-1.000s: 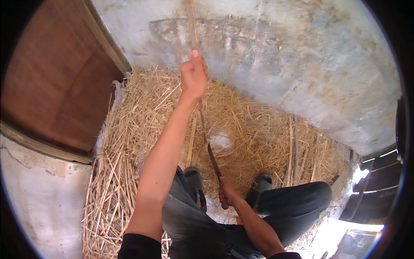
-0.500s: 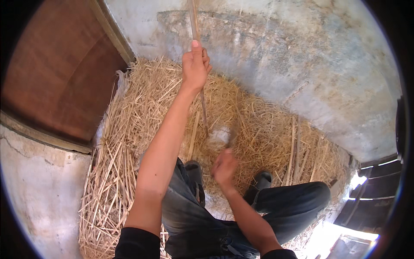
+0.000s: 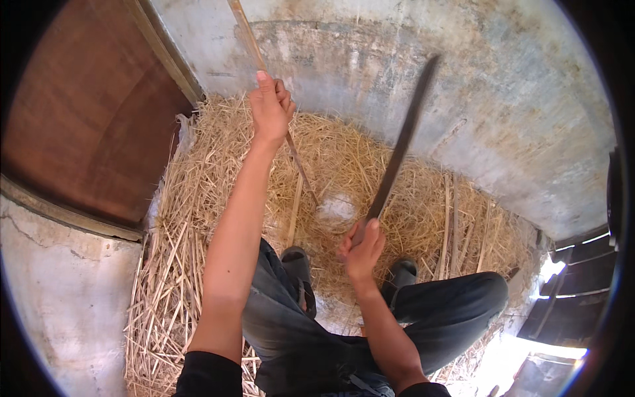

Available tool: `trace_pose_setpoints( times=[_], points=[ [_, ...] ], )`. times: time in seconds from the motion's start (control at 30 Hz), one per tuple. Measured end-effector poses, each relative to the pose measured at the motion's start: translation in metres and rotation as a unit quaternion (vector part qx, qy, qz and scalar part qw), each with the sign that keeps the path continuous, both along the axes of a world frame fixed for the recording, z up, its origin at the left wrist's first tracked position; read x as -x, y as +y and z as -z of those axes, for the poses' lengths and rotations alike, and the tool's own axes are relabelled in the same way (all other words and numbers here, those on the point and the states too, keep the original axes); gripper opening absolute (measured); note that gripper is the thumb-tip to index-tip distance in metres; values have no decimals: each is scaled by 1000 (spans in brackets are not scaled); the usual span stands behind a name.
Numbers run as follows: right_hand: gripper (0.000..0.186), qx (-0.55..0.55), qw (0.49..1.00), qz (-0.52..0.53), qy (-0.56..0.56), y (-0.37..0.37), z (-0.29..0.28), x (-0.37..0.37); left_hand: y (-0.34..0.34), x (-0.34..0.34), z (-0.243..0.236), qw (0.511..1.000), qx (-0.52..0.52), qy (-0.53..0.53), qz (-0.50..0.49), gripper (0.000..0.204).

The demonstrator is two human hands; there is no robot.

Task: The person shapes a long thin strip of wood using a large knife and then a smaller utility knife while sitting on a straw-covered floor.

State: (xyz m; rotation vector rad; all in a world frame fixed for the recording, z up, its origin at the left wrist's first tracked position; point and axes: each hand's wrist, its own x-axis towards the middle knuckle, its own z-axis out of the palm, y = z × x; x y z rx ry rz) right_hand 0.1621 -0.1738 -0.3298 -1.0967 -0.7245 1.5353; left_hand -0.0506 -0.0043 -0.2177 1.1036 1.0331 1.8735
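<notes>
My left hand is closed around a long, thin wooden stick. The stick slants from the upper wall down to the straw, its lower end beside a pale bare patch. My right hand grips the handle of a long, dark machete, whose blade points up and to the right in front of the wall, apart from the stick. My knees are bent and my sandalled feet rest on the straw either side of the work.
Loose straw and pale strips cover the floor. A stained concrete wall runs across the back. A brown panel door with a wooden frame stands at the left. Dark slats with bright gaps are at the right.
My right hand has risen, swinging the machete from low beside the stick to high on the right. My left hand and the stick's top have shifted to the left.
</notes>
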Motion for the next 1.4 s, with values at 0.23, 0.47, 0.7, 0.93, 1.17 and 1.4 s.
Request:
trace_pose_setpoints(
  times=[0.23, 0.47, 0.7, 0.93, 1.17, 1.4],
  points=[
    [57, 269, 946, -162, -82, -26, 121, -14, 0, 11, -1, 999, -19, -29, -14, 64],
    [58, 141, 976, -90, -140, 23, 6, -19, -5, 18, 2, 995, 0, -21, -94, 64],
    [56, -120, 926, -66, -351, -12, 119, -10, 9, -2, 2, 998, -20, -10, -56, 60],
    [59, 302, 895, -180, -273, -50, 178, -50, 3, -10, 2, 995, -8, 29, -91, 60],
    [55, 122, 933, -100, -323, 7, 184, -57, -17, 20, -19, 994, -28, -91, 47, 65],
    [43, 87, 894, 56, -435, 35, 110, -120, -65, 91, -43, 930, -173, -254, 201, 63]
  ],
)
